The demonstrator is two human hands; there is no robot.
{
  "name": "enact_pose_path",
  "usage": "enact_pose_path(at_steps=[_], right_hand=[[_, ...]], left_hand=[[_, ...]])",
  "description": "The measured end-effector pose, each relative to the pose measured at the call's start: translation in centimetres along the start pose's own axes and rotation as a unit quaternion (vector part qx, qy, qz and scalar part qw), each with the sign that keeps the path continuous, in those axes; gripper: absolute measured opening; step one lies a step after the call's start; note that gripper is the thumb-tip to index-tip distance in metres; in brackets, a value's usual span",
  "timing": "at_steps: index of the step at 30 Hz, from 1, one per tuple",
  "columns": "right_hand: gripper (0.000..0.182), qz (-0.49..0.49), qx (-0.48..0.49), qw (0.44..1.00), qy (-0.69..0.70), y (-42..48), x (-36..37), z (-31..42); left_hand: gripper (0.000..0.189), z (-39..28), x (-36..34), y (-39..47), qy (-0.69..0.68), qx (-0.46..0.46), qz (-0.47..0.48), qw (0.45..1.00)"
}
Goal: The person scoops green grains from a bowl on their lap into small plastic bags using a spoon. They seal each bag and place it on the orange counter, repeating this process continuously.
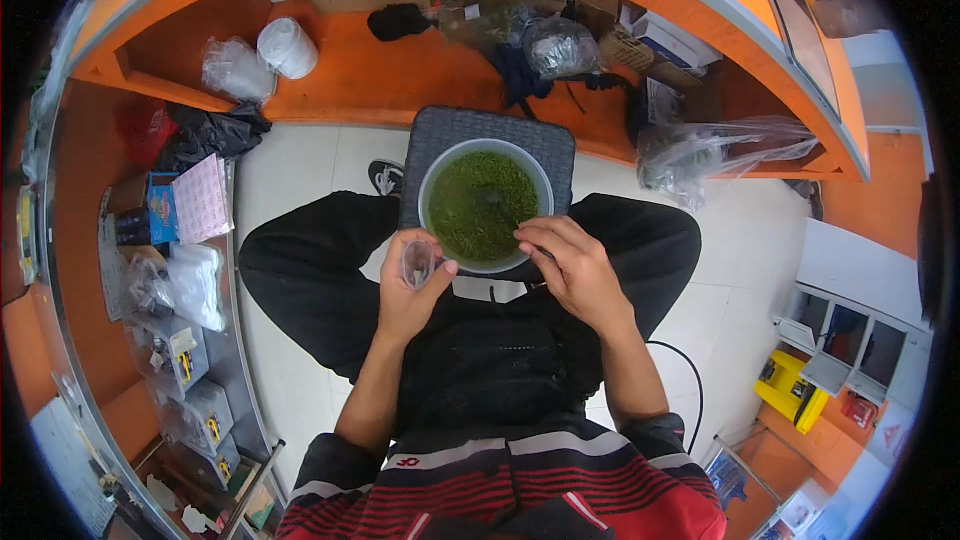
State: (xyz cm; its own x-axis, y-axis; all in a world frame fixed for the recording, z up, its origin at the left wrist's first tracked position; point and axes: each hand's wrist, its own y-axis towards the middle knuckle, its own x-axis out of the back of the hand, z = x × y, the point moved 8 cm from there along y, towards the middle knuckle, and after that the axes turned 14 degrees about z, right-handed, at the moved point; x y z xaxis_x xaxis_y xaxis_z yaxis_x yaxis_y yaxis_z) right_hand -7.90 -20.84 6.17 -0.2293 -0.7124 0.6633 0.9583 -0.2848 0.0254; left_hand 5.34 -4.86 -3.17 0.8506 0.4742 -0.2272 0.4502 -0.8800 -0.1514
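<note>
A round translucent plastic tub (pixel 547 184) stands on a dark woven-pattern stool (pixel 491 120) between my knees. Finely cut green plant matter (pixel 480 195) fills much of it, with a darker hollow right of the middle. My left hand (pixel 409 292) holds a small clear plastic cup (pixel 418 264) beside the tub's near left rim; the cup looks empty. At the near right rim is my right hand (pixel 574 262), its fingertips brought together over the edge of the green matter. Whether anything is pinched between them is too small to tell.
An orange shelf (pixel 360 82) curves across the far side, bearing white plastic rolls (pixel 288 49), cardboard boxes and bags. A clear plastic bag (pixel 675 165) hangs off its right end. At left, another shelf holds clear bins (pixel 202 416). A black cable (pixel 697 382) lies on the tiled floor.
</note>
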Motion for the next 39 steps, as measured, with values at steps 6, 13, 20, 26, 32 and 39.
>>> enact_pose_path(at_steps=[6,13,20,26,32,39], right_hand=[[0.022,0.117,0.041,0.992,0.019,-1.1,-3.3,1.1],[0.017,0.094,0.023,0.995,0.01,-0.4,-3.8,0.8],[0.013,0.1,0.02,0.991,0.089,-0.4,-3.2,-0.1],[0.013,0.057,0.051,0.988,0.135,-0.7,-2.9,1.2],[0.011,0.072,0.04,0.987,0.139,-0.2,-3.2,0.7],[0.015,0.031,0.005,0.98,0.199,-0.2,-2.7,-0.8]], left_hand=[[0.034,0.2,0.0,0.3,0.02,-0.004,-0.004,1.0],[0.036,0.2,-0.2,0.3,0.013,0.01,-0.007,1.0],[0.034,0.3,-0.2,0.2,0.001,0.001,-0.008,1.0],[0.031,0.1,-0.1,0.2,-0.036,0.005,-0.019,0.999],[0.029,0.3,-0.2,0.2,-0.079,0.015,-0.021,0.997],[0.033,0.2,0.0,0.3,-0.083,0.007,-0.026,0.996]])
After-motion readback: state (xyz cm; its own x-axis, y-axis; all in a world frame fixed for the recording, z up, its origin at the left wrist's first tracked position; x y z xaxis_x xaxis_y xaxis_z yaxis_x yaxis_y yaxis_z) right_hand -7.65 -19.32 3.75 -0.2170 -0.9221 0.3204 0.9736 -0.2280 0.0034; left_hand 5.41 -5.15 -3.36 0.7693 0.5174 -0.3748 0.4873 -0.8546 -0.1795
